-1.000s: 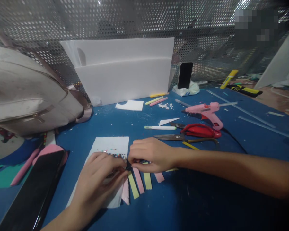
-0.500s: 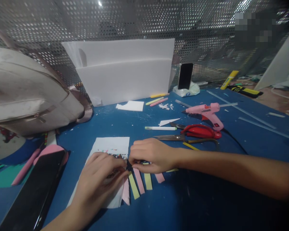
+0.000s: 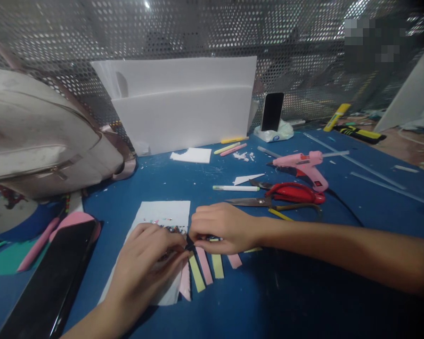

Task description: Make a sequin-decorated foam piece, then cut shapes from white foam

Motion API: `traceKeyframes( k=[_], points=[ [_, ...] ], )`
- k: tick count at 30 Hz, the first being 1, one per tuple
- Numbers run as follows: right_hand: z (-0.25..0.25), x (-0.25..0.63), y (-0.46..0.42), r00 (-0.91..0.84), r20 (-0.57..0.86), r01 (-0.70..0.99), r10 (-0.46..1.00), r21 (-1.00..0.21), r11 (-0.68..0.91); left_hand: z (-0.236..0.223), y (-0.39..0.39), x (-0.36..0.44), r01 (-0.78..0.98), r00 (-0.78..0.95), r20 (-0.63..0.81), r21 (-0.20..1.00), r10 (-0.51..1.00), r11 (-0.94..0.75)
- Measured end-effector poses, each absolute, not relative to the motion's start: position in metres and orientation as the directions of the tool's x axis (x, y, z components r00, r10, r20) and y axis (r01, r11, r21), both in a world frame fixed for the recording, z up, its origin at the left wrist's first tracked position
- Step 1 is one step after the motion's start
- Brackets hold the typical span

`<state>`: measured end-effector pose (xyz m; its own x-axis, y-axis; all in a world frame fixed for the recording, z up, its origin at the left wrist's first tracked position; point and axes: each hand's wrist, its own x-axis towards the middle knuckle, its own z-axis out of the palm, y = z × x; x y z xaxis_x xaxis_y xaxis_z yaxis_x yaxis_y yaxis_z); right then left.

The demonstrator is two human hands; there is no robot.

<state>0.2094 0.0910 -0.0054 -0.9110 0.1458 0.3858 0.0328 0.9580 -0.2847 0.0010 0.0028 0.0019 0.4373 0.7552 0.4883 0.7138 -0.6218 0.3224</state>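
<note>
My left hand (image 3: 150, 263) and my right hand (image 3: 226, 230) meet close together low over the table, thumbs and forefingers pinched. Between the fingertips is a small dark piece (image 3: 190, 243); its kind I cannot make out. Pink strips (image 3: 204, 266) and yellow strips (image 3: 218, 266) fan out below my fingers, their upper ends hidden by my right hand. Under my left hand lies a white sheet of paper (image 3: 162, 209). Small multicoloured shiny bits (image 3: 175, 229) sit on that sheet, partly covered by the hand.
Scissors (image 3: 254, 202), red-handled pliers (image 3: 293, 192) and a white marker (image 3: 235, 188) lie beyond my right hand. A pink glue gun (image 3: 300, 165) rests behind them. At left are a dark phone-like slab (image 3: 53, 278) and a pale backpack (image 3: 49, 136). White boards (image 3: 187, 115) stand at the back.
</note>
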Motion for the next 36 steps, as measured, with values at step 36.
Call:
traceKeyframes(
  k=[36],
  points=[
    [-0.007, 0.21, 0.091, -0.907, 0.398, 0.023, 0.135, -0.274, 0.961, 0.0, 0.006, 0.01, 0.634, 0.44, 0.531, 0.387, 0.724, -0.669]
  ],
)
